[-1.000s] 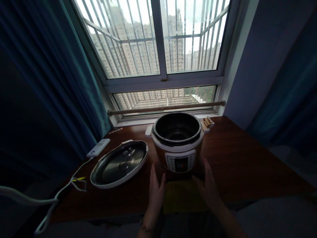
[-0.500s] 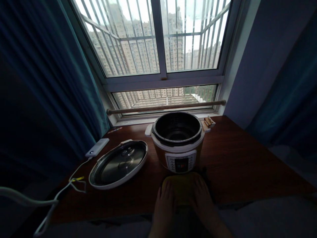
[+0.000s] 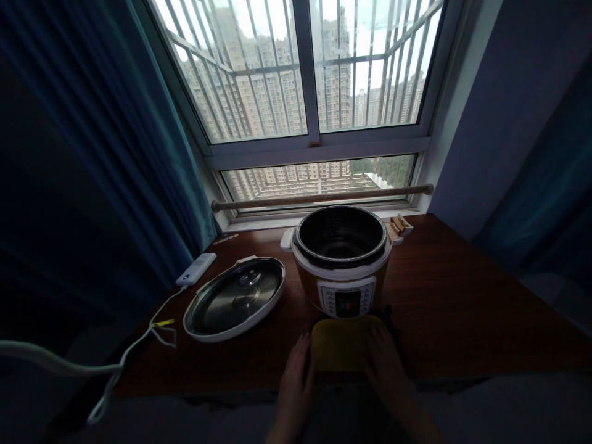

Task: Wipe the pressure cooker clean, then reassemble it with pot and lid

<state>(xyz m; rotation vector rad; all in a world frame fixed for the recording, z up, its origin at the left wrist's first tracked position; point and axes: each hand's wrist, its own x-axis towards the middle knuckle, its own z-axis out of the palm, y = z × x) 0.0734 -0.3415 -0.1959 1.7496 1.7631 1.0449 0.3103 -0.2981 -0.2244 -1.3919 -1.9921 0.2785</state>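
A folded yellow cloth [image 3: 340, 345] lies at the front of the table, just before the pressure cooker [image 3: 346, 296]. My left hand [image 3: 296, 370] is at the cloth's left edge, fingers stretched out and partly apart; whether they touch it is too dark to tell. On the cloth's right part rests my right hand [image 3: 383, 361], its fingers extended flat. The cooker has no lid on, and its dark inner pot [image 3: 342, 234] looks empty. Left of it, the lid [image 3: 238, 299] lies upside down, its shiny inside facing up.
A white power strip [image 3: 197, 269] with a pale cable [image 3: 134, 351] sits at the table's left, by the blue curtain [image 3: 115, 123]. Behind the cooker a rail [image 3: 324, 198] crosses below the barred window. The brown table [image 3: 444, 296] stretches right.
My left hand has slid left from the top of the cloth to its edge. My right hand stays on the cloth. The whole view has shifted slightly.
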